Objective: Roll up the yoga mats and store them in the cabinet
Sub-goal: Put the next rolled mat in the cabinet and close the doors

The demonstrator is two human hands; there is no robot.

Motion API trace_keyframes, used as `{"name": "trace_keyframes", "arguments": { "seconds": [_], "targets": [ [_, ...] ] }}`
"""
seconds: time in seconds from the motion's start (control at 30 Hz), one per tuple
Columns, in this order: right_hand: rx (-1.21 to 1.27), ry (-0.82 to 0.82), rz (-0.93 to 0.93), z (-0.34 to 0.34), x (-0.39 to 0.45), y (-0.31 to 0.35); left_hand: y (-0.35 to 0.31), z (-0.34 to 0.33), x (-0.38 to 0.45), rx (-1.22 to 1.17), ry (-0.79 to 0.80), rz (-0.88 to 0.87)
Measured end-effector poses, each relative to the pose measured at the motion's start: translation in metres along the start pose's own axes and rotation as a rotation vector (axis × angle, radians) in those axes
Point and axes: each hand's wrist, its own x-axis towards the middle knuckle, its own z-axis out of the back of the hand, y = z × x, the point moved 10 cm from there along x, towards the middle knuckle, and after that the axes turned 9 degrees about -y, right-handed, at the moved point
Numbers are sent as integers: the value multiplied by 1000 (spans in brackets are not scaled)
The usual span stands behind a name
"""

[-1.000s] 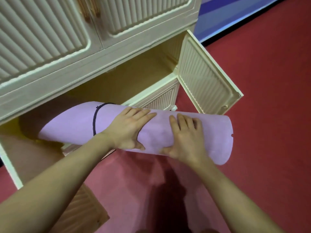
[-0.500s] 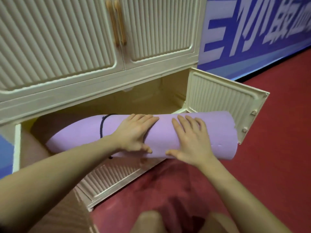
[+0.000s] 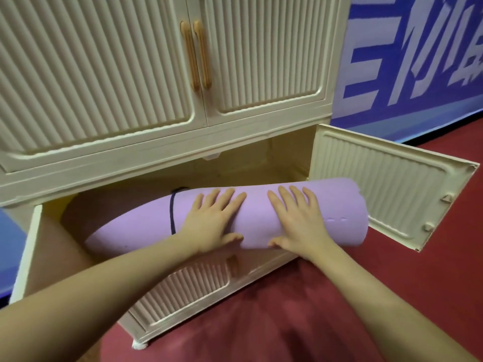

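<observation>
A rolled purple yoga mat (image 3: pixel 257 218), tied with a dark band (image 3: pixel 172 212) near its left part, lies across the mouth of the cream cabinet's (image 3: pixel 156 150) open lower compartment. Its left end reaches inside, and its right end sticks out in front of the open right door (image 3: pixel 386 194). My left hand (image 3: pixel 211 220) and my right hand (image 3: pixel 298 220) hold the roll side by side, with fingers spread over the top and thumbs underneath.
The left door (image 3: pixel 28 246) of the compartment also stands open. Above it are two shut ribbed doors with wooden handles (image 3: pixel 198 53), and below it is a ribbed front panel (image 3: pixel 188 288). Red floor (image 3: pixel 418 296) lies to the right, under a blue wall banner (image 3: pixel 418 61).
The roll has gone from slanted to nearly level and moved deeper into the compartment. Both hands keep the same hold on it. My view has risen toward the upper doors.
</observation>
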Motion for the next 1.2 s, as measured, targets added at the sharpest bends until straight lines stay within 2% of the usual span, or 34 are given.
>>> {"name": "trace_keyframes", "arguments": {
  "seconds": [0.07, 0.2, 0.3, 0.43, 0.53, 0.63, 0.87, 0.97, 1.03, 1.13, 1.2],
  "targets": [
    [11, 4, 24, -1, 10, -3, 15, -2, -16, 33, -51, 56],
    [61, 42, 71, 0, 22, -6, 40, -18, -49, 77, 80, 65],
    [100, 22, 95, 4, 31, -6, 49, -17, -50, -1, 76, 104],
    [186, -91, 119, 5, 39, -6, 58, -25, -41, -104, 92, 358],
    [257, -239, 123, 11, 38, -5, 57, -27, -34, -258, 9, 599],
    [239, -285, 85, 7, 36, 0, 56, -32, -28, -243, -65, 716],
    [101, -47, 138, -34, 53, -3, 60, -36, -14, -37, -225, 601],
    [97, -35, 109, -40, 54, -10, 53, -32, -10, 2, -338, 540],
    [83, -55, 120, -40, 52, -10, 47, -25, -2, 23, -418, 433],
    [64, -67, 147, -42, 47, -9, 36, -22, 16, 42, -375, 276],
    [79, -70, 155, -43, 43, -9, 35, -28, 22, 48, -283, 273]
  ]
}}
